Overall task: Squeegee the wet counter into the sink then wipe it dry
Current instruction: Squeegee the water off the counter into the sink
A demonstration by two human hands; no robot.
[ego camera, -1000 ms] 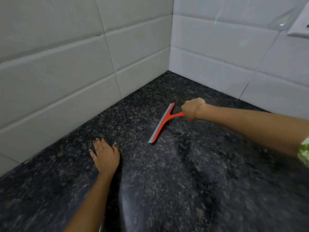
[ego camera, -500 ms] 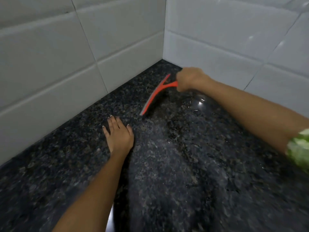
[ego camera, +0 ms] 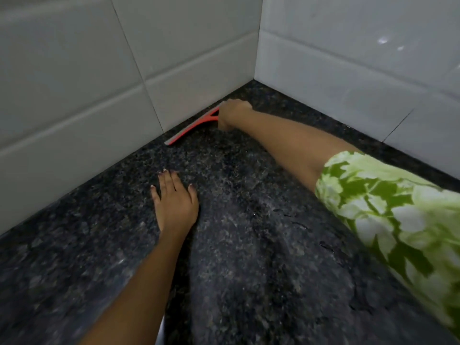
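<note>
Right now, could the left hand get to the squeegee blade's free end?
Probably yes. The left hand lies flat on the counter, with only bare granite between it and the near end of the squeegee, which lies along the wall. The right hand grips the handle at the far end, clear of that path.

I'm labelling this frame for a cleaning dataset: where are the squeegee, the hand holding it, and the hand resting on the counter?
squeegee point(ego camera: 193, 127): head view, on the orange blade bar.
right hand point(ego camera: 232, 113): head view, back of the fist.
left hand point(ego camera: 175, 201): head view, back of the hand.
</note>
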